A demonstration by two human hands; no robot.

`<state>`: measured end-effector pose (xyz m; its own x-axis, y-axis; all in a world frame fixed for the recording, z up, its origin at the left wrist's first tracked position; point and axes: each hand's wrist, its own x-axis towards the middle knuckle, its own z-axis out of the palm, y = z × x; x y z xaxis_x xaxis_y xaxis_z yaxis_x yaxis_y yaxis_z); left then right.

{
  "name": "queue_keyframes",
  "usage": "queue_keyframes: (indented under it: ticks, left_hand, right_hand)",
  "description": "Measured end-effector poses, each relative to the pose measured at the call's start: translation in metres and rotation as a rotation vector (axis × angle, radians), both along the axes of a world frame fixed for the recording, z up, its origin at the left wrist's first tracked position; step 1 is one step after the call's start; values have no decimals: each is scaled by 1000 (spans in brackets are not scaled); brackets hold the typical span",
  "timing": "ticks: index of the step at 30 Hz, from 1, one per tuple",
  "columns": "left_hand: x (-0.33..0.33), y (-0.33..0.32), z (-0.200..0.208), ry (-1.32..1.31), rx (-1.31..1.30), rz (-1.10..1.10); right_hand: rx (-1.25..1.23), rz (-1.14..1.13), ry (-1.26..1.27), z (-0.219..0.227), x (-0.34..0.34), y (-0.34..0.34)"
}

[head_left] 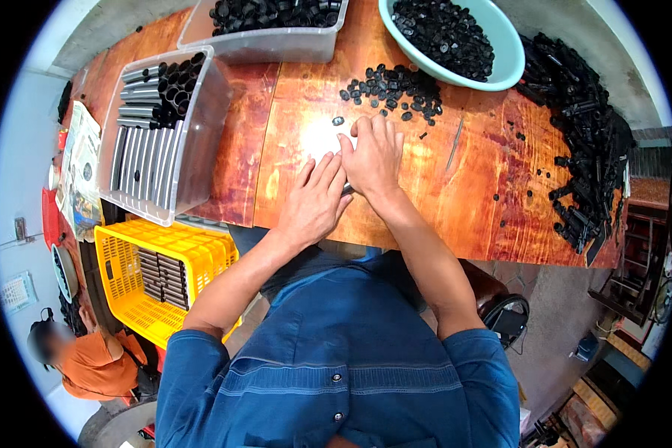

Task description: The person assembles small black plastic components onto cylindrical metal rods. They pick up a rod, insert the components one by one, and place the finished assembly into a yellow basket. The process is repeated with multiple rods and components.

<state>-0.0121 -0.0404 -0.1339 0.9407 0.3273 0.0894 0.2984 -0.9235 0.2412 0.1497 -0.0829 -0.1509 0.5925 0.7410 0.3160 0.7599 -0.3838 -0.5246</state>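
Observation:
Near the table's front edge my two hands meet. My left hand (315, 196) lies palm down, its fingers together and its thumb tucked beside a dark shiny piece (347, 189); only a short bit shows, and its kind is hidden. Against the left fingertips rests my right hand (375, 155), fingers stretched forward and thumb apart, with its palm hidden. A small black oval part (338, 121) lies just beyond my fingertips. Farther off, loose black plastic parts (396, 88) are scattered on the wooden table (291, 112).
A pale green basin (511, 71) holds black parts. Clear bins (201, 142) hold silver tubes and black pieces. Below left stands a yellow crate (127, 295) with dark tubes. Black assemblies (586, 142) heap at right, near a thin metal rod (454, 145). A person in orange (97, 366) sits lower left.

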Motion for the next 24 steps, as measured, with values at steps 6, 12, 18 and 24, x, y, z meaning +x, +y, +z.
queue_keyframes:
  ticks: [6, 12, 18, 24]
  left_hand:
    - [0, -1, 4, -287, -137, 39]
    - [-8, 1, -4, -346, -379, 221]
    - [-25, 16, -10, -467, -1049, 477]
    - [-36, 16, -2, -679, -1965, 500]
  right_hand:
    - [143, 4, 220, 3, 9, 2]
    - [518, -161, 762, -13, 22, -14]
    - [394, -95, 655, -14, 18, -14]
    - [377, 76, 661, -17, 11, -33]
